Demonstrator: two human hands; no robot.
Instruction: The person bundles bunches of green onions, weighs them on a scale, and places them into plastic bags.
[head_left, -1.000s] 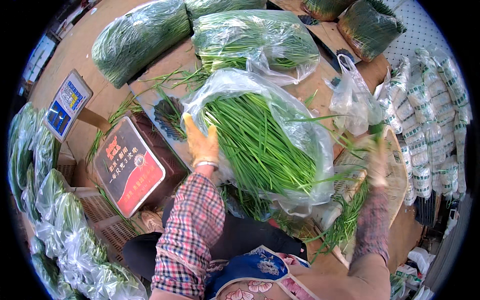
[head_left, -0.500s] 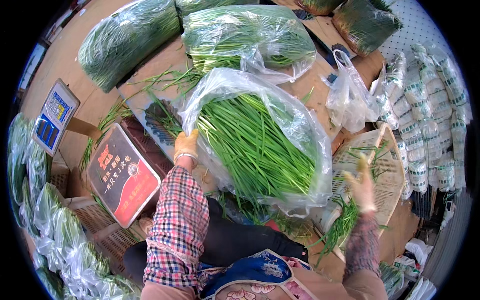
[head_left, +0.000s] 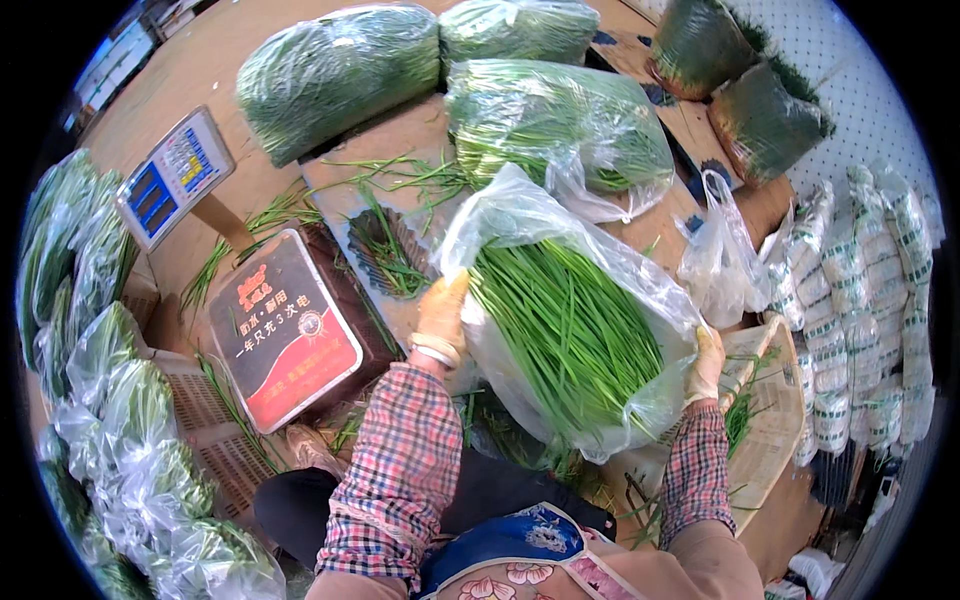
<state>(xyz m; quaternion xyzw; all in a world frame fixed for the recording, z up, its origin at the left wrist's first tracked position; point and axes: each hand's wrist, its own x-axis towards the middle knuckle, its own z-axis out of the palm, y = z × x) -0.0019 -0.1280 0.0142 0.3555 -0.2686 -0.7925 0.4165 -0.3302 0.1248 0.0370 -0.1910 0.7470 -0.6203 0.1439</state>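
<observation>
A clear plastic bag (head_left: 517, 205) lies before me, its wide mouth turned up around a thick heap of long green garlic chives (head_left: 565, 340). My left hand (head_left: 441, 318), in a yellowish glove, is closed on the bag's left edge, beside the pale stem ends. My right hand (head_left: 706, 362), gloved the same way, grips the bag's right edge. Its fingertips are partly hidden by the plastic. Just beyond, another clear bag packed with chives (head_left: 560, 125) lies on the worktop.
To my left stands a scale (head_left: 285, 335) with a tilted display (head_left: 178, 180). Bagged greens (head_left: 130, 420) are piled farther left. A pale plastic crate (head_left: 775, 400) holding loose chives sits at right, near an empty carrier bag (head_left: 722, 255) and stacked white bundles (head_left: 860, 320).
My right hand has moved from above the crate to the bag's right edge and closed on it. The left hand keeps its hold. The whole view has shifted.
</observation>
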